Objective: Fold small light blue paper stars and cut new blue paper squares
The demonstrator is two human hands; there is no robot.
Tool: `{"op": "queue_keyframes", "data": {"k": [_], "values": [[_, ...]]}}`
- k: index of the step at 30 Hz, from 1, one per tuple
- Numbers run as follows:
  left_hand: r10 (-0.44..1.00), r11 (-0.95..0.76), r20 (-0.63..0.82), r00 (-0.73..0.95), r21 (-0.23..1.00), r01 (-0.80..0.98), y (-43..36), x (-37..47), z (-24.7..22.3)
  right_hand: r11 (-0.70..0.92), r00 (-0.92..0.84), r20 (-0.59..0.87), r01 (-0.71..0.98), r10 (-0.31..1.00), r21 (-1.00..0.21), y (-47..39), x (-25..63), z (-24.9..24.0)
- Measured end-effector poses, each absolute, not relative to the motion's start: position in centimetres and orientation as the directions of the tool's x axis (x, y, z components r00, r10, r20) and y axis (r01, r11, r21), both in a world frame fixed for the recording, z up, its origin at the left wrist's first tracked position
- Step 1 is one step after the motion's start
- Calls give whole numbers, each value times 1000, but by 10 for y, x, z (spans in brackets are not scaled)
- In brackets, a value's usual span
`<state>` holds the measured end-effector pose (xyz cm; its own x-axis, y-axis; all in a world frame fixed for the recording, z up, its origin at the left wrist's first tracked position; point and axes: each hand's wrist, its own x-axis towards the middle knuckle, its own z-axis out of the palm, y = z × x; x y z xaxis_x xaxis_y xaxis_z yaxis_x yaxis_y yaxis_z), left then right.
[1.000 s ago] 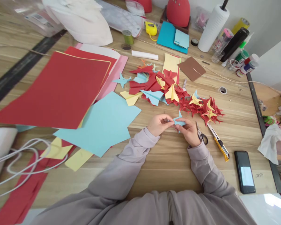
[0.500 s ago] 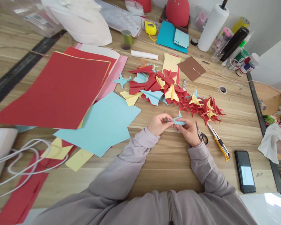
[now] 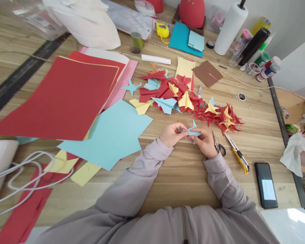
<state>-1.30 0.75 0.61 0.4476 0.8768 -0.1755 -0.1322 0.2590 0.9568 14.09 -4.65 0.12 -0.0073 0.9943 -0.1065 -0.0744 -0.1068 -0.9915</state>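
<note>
Between my two hands is a small light-blue folded paper star (image 3: 194, 131) with pointed arms. My left hand (image 3: 175, 134) pinches its left point between thumb and fingertips. On the other side, my right hand (image 3: 205, 141) grips its right part, the thumb below and fingers above, hiding some of it. Just beyond lies a long heap of folded red paper pieces (image 3: 199, 110), with yellow and blue ones among them. A blue paper plane (image 3: 165, 104) rests at the heap's near side. Scissors (image 3: 220, 147) lie right beside my right wrist, partly hidden by it.
Right of the scissors are a yellow utility knife (image 3: 240, 157) and a phone (image 3: 266, 186). Large red sheets (image 3: 58, 98) and a light-blue sheet (image 3: 112, 132) spread on the left. White cables (image 3: 38, 169) loop at lower left. Bottles (image 3: 269, 71) stand at the back right.
Both hands keep the same pinch on the blue paper star, with hardly any movement. The whole view has shifted very slightly.
</note>
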Motion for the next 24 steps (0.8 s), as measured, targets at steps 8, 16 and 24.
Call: {"op": "queue_keyframes", "data": {"k": [8, 16, 24], "values": [[835, 348, -192, 516, 911, -224, 11, -15, 2, -112, 8, -113, -51, 994, -992, -47, 142, 0], [841, 335, -188, 507, 917, -216, 11, -16, 8, -137, 24, -139, -68, 990, -988, -47, 142, 1], [838, 347, -185, 513, 907, -239, 5, -13, 9, -112, -39, -108, -94, 993, -989, -47, 141, 6]]}}
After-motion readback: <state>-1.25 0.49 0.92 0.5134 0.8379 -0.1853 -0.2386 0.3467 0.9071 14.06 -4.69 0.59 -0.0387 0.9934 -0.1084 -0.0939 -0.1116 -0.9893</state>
